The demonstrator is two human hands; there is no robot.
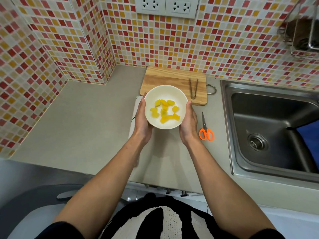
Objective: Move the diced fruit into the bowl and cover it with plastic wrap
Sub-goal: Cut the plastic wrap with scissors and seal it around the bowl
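Across the grey counter (82, 118), open room lies to your left; the sink (269, 128) borders your right. Behind, the cutting board (165, 78) carries tongs (193, 87). Your left hand (142, 118) and right hand (189, 121) cup the bowl (155, 95) holding diced fruit (164, 110); scissors (205, 128) lie beside.

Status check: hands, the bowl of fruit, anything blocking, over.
Left hand and right hand both cup the white bowl. Diced fruit inside, no wrap visible over it. Tongs on the cutting board, scissors alongside; nothing blocking.
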